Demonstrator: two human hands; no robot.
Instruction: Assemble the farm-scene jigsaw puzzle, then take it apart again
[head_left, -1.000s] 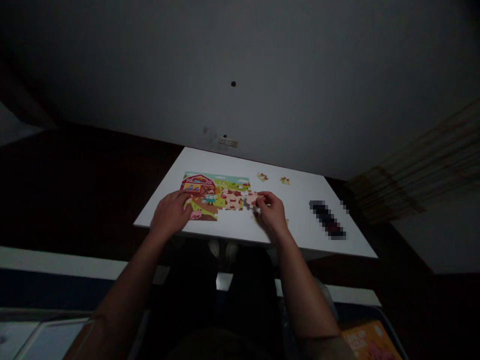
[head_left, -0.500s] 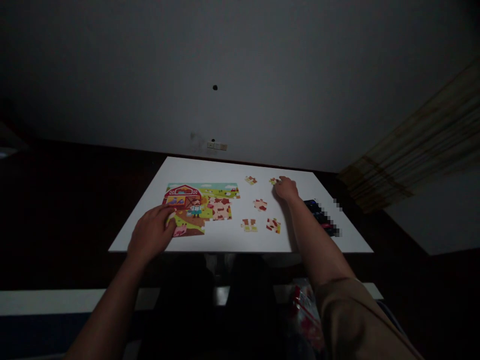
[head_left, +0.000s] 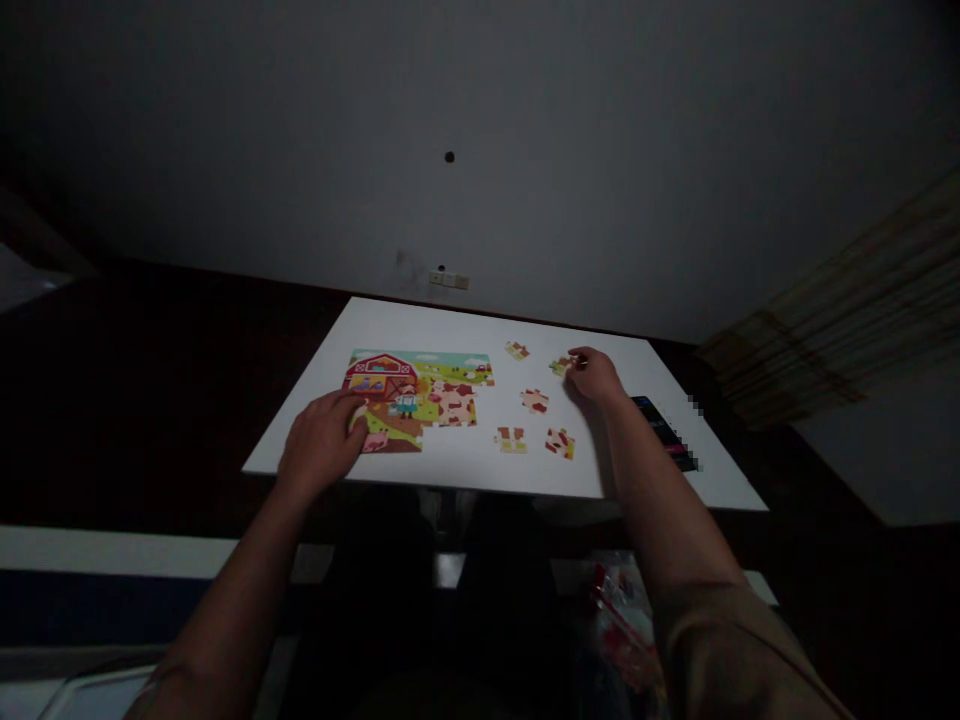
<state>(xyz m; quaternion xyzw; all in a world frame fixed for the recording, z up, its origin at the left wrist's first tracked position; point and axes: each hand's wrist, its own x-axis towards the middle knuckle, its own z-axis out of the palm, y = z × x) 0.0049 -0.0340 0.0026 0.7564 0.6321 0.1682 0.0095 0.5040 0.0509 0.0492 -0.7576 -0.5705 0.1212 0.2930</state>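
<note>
Dim room, grey wall with a small switch plate (head_left: pixel 448 280) above a white table (head_left: pixel 405 325). A partly assembled jigsaw puzzle (head_left: pixel 416 395), a farm scene with a red barn, lies left of the table's middle, its right side ragged and incomplete. Four loose pieces (head_left: pixel 535 401) lie flat and separate to its right, apparently spread so that each can be seen. Hands well apart: left hand (head_left: pixel 322 445) rests open on the puzzle's lower edge, probably steadying it; right hand (head_left: pixel 592 375) touches a fifth piece (head_left: pixel 561 367) at the upper right, though whether it pinches that piece cannot be told. A pixelated dark object (head_left: pixel 664 430) sits beyond the right forearm, off to the side of the pieces.
</note>
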